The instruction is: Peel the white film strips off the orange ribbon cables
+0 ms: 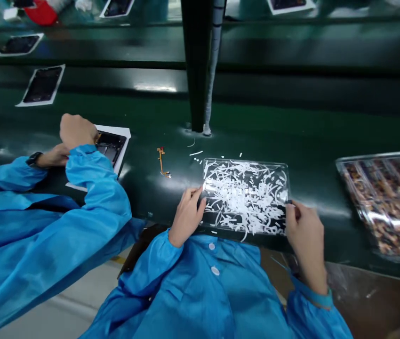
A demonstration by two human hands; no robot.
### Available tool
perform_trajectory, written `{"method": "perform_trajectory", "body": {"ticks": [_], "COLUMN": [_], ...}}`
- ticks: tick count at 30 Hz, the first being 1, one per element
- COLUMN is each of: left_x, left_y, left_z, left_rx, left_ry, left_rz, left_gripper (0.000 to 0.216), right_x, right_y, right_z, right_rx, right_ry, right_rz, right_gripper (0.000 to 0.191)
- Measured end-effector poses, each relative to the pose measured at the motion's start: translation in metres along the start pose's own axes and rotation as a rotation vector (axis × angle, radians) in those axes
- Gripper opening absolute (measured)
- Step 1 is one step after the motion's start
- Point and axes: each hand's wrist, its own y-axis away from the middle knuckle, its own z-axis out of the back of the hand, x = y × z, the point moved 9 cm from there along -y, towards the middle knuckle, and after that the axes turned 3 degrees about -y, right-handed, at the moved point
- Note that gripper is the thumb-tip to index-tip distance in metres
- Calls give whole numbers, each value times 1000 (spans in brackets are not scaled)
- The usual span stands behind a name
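Note:
A shallow clear plastic tray lies at the near edge of the bench, with many small white strips heaped in it. My left hand is at the tray's left side, thumb and fingers closed on its edge. My right hand pinches the right edge, fingers curled; a small dark bit shows at its fingertips, too small to name. A few white scraps lie behind the tray. To the left, an orange flex cable rests on the bench.
At the left, a co-worker's hands work over a device on white backing. A clear tray of copper-coloured parts stands at the right. Behind my tray rises a dark post with a wrapped cable. Another device lies further left.

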Motion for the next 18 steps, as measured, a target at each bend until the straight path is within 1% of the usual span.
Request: {"method": "perform_trajectory", "body": {"ticks": [3, 6, 9, 11, 13, 15, 16, 18], "left_x": [4, 4, -6, -20, -43, -74, -93, -137], "left_y": [-3, -3, 0, 3, 6, 12, 16, 32], "left_z": [-6, -9, -13, -18, -26, -42, -54, -86], "left_rx": [-16, 12, 49, 73, 106, 192, 262, 450], "left_ry": [232, 411, 520, 581, 639, 694, 723, 784], "left_rz": [59, 90, 99, 73, 16, -47, -79, -150], "left_gripper": [46, 50, 55, 57, 58, 59, 59, 59], "right_x": [-17, -31, -42, -51, -64, -81, -89, -104], "right_y": [2, 6, 26, 48, 79, 121, 147, 206], "right_z": [-3, 0, 8, 21, 44, 79, 101, 151], "right_rx": [-27, 20, 73, 37, -70, -221, -307, -482], "right_ry": [-133, -327, -543, -662, -743, -769, -756, -674], "right_rz": [-117, -264, -451, -579, -702, -824, -885, -1008], "right_gripper": [34, 34, 33, 37, 42, 41, 38, 34]}}
